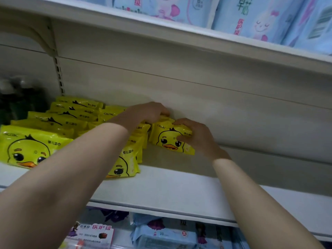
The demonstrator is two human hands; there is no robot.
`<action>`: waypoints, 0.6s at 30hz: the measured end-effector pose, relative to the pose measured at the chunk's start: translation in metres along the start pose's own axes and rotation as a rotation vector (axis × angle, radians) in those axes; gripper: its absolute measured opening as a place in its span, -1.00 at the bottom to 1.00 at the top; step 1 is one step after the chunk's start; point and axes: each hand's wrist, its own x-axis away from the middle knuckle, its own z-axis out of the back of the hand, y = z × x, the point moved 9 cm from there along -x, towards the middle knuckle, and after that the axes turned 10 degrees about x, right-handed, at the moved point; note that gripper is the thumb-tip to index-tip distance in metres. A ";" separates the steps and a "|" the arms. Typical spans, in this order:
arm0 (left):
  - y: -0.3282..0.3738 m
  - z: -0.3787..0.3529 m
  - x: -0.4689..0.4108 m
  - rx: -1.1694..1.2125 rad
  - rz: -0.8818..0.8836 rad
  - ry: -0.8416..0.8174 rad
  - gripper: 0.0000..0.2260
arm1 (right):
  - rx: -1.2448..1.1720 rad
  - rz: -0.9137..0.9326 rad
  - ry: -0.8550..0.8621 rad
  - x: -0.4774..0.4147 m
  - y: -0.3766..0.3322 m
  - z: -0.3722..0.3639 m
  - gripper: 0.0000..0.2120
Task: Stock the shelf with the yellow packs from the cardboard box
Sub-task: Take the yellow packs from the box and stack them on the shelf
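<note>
Stocking in progress, seen from the head camera. The white shelf (161,187) is standing partly filled: the left row of yellow duck-print packs (36,141) is running from the front edge to the back panel, and the middle row (129,159) is standing just beside it. To the right, the board is lying bare, so by this view well under half the shelf is stocked and most of the width is left to fill. The cardboard box is lying outside the view, so its remaining contents cannot be judged.

The upper shelf (161,27) is carrying pale blue packs (260,18). The tier below is holding blue and purple packs (161,234). Blurred dark bottles (16,97) are standing at the far left.

A third row is being started. The new yellow pack (167,142) is standing upright near the back panel, touching the middle row. The right hand (195,135) is gripping it, fingers over its top edge and thumb on the duck face. The left hand (149,112) is curling its fingers over the top of the rear pack (161,118) of the middle row, seemingly steadying it.
</note>
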 end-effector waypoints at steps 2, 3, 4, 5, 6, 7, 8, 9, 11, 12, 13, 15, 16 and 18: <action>-0.002 0.001 0.003 0.019 0.027 0.005 -0.40 | 0.124 -0.023 0.018 -0.003 0.002 -0.005 -0.54; -0.002 0.001 0.004 0.030 0.037 0.009 -0.39 | 0.198 -0.029 0.020 -0.004 0.002 -0.008 -0.53; -0.002 0.001 0.005 0.041 0.041 0.014 -0.39 | 0.270 -0.033 0.016 -0.004 0.002 -0.010 -0.52; 0.000 0.001 0.006 0.054 0.040 0.019 -0.39 | 0.326 -0.038 0.015 -0.004 0.001 -0.012 -0.50; 0.001 0.002 0.008 0.065 0.037 0.023 -0.39 | 0.357 -0.045 0.019 -0.003 0.001 -0.012 -0.48; 0.003 0.001 0.009 0.077 0.034 0.024 -0.38 | 0.372 -0.053 0.028 -0.001 0.001 -0.011 -0.46; 0.004 0.001 0.011 0.091 0.034 0.027 -0.38 | 0.382 -0.057 0.038 0.001 0.000 -0.009 -0.43; 0.005 0.001 0.014 0.106 0.033 0.033 -0.38 | 0.392 -0.059 0.047 0.004 -0.001 -0.007 -0.40; 0.010 0.003 0.020 0.130 0.024 0.055 -0.42 | 0.389 -0.063 0.067 0.012 -0.001 -0.002 -0.36; 0.013 0.004 0.024 0.140 0.014 0.070 -0.45 | 0.372 -0.066 0.082 0.016 -0.001 0.000 -0.36; 0.017 0.006 0.029 0.155 0.001 0.087 -0.48 | 0.353 -0.068 0.098 0.021 -0.001 0.003 -0.36; 0.025 0.008 0.043 0.193 -0.023 0.126 -0.52 | 0.341 -0.079 0.091 0.031 0.000 0.005 -0.37; 0.030 0.010 0.050 0.207 -0.033 0.148 -0.53 | 0.350 -0.085 0.070 0.036 0.000 0.006 -0.37; 0.044 0.012 0.066 0.217 -0.046 0.205 -0.57 | 0.345 -0.086 0.050 0.050 -0.001 0.009 -0.39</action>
